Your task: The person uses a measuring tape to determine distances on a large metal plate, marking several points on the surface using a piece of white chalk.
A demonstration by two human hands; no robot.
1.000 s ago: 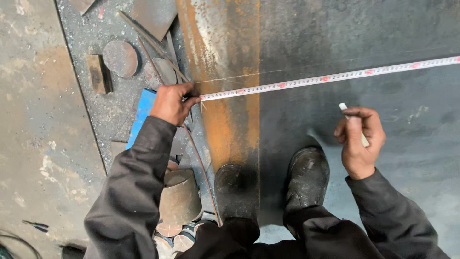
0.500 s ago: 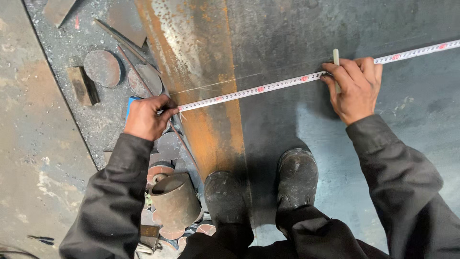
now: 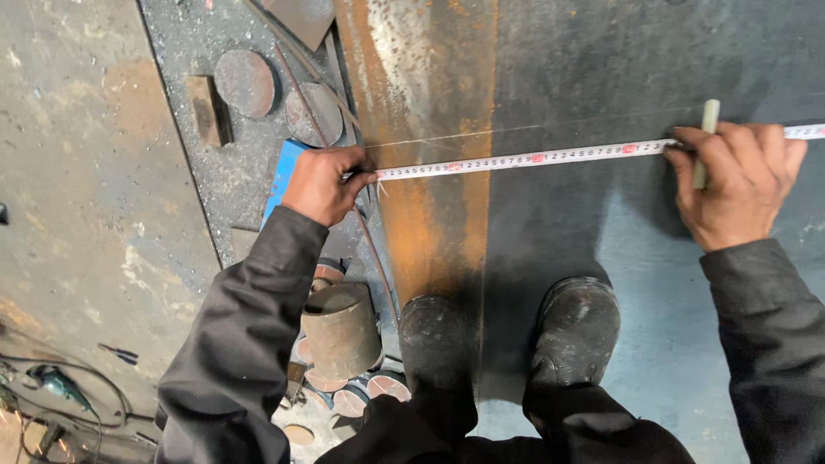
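Note:
A white tape measure (image 3: 524, 158) lies stretched across a large rusty steel plate (image 3: 550, 77). My left hand (image 3: 322, 182) pinches the tape's end at the plate's left edge. My right hand (image 3: 739, 185) presses the tape down farther right and grips a pale marking stick (image 3: 706, 129) upright between the fingers. A faint scribed line runs across the plate just above the tape. My two dark boots (image 3: 576, 331) stand on the plate below the tape.
Left of the plate lie round steel discs (image 3: 245, 82), a small block (image 3: 206, 110) and a blue flat piece (image 3: 279, 176). A short rusty cylinder (image 3: 339, 331) and more discs sit by my left knee. Cables and a tool lie at the bottom left.
My right hand went from hanging free over the plate to pressing on the tape, still with the stick. The view has shifted, and my left hand has kept the tape's end.

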